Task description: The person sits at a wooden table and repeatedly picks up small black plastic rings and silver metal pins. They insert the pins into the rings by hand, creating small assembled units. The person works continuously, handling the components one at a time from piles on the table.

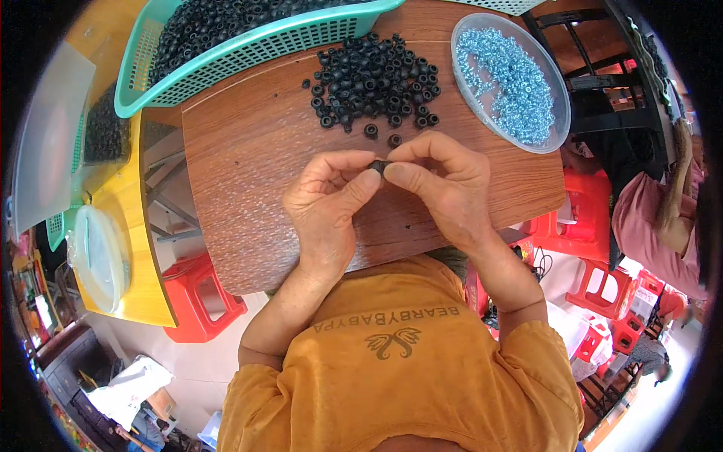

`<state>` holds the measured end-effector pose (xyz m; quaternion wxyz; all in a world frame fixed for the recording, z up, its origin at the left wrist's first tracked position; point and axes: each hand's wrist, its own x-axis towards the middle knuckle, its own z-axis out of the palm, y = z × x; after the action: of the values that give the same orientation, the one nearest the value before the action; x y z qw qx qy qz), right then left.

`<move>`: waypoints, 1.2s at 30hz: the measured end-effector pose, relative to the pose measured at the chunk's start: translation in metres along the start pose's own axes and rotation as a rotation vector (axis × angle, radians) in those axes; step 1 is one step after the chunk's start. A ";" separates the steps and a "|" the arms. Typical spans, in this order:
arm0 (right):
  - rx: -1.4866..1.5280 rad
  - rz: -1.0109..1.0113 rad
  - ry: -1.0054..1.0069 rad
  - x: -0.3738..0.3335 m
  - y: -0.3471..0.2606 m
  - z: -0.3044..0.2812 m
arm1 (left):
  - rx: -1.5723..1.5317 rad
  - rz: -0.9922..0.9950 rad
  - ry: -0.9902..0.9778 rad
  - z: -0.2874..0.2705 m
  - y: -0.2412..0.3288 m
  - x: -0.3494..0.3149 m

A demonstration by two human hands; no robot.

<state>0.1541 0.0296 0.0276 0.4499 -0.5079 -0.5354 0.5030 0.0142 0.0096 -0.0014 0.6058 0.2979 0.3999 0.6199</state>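
Observation:
Over the near part of the wooden table (248,196), my left hand (330,202) and my right hand (450,184) meet fingertip to fingertip. Both pinch one small black round piece (380,166) between thumb and forefinger. The fingertips cover most of it, so its details are hidden. Just beyond the hands lies a loose heap of black ring-like plastic pieces (373,83) with round openings. Two of them, including a single black piece (370,131), sit apart at the near edge of the heap.
A green plastic basket (248,62) full of similar black pieces stands at the far left. At the far right, a clear round tray (559,113) holds many small light-blue pieces. Red stools (197,297) stand beside the table. A person in pink (648,226) sits to the right.

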 end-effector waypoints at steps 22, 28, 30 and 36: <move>-0.420 -0.472 0.102 0.003 0.015 0.007 | -0.038 -0.088 0.090 -0.001 -0.007 0.003; -0.547 -0.704 0.129 0.004 0.025 0.007 | -0.084 -0.187 0.113 0.003 0.000 0.004; -0.584 -0.766 0.143 0.004 0.026 0.008 | -0.092 -0.211 0.127 0.003 0.001 0.005; -0.649 -0.849 0.171 0.001 0.026 0.014 | -0.128 -0.247 0.141 0.005 0.009 0.007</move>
<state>0.1420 0.0289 0.0000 0.4754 -0.3992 -0.7829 0.0426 0.0137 0.0176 0.0082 0.6656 0.1631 0.4347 0.5843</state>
